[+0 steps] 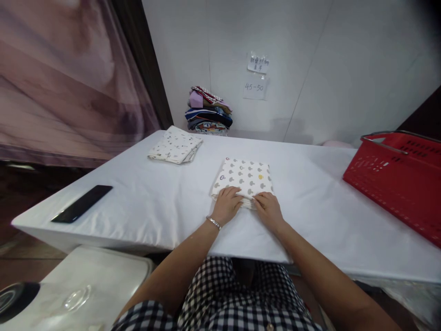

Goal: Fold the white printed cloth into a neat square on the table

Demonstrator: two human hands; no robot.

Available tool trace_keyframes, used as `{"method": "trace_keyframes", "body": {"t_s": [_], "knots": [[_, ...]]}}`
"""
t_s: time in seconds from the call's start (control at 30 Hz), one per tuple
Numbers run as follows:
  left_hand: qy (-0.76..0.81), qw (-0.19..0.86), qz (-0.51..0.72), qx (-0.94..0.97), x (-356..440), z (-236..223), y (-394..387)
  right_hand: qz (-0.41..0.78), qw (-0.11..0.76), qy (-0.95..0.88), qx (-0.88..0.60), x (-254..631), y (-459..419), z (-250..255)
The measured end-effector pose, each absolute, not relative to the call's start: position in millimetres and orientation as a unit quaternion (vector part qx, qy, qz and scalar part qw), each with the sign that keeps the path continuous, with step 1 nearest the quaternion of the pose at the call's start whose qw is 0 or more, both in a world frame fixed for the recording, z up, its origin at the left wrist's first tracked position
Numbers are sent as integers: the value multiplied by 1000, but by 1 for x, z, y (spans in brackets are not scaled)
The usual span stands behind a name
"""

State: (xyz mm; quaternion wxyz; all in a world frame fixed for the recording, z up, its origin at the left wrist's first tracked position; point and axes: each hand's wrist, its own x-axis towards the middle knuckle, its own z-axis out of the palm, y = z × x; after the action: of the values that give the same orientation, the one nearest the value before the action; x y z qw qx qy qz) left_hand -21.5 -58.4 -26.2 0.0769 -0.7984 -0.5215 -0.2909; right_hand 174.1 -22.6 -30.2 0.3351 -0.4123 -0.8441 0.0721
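A folded white cloth (244,177) with small grey printed shapes, one of them yellow, lies in the middle of the table in front of me. My left hand (227,203) is closed on the left part of its near edge, with a silver bracelet at the wrist. On the right part of the same edge, my right hand (268,209) grips with thumb and curled fingers. Several stacked layers show between the two hands. Farther back on the left rests another folded white cloth (175,145) with a dark scattered print, apart from both hands.
A black phone (82,203) lies on the white-covered table (151,202) at the left. At the right stands a red plastic basket (396,184) with a metal handle. A pile of folded fabrics (209,110) is by the wall, below paper signs (255,87). A pink curtain (69,78) hangs at left.
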Motion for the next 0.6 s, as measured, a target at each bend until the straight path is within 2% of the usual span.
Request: {"method": "trace_keyframes", "body": {"t_s": [0.2,0.6], "knots": [[-535,74,-277,-795,-19,-26,-57,69,366,-838,-398,175,-22,-35],[-527,85,-288,-795,-16,-29,-52,24,355,-855,-377,170,-26,-35]]}}
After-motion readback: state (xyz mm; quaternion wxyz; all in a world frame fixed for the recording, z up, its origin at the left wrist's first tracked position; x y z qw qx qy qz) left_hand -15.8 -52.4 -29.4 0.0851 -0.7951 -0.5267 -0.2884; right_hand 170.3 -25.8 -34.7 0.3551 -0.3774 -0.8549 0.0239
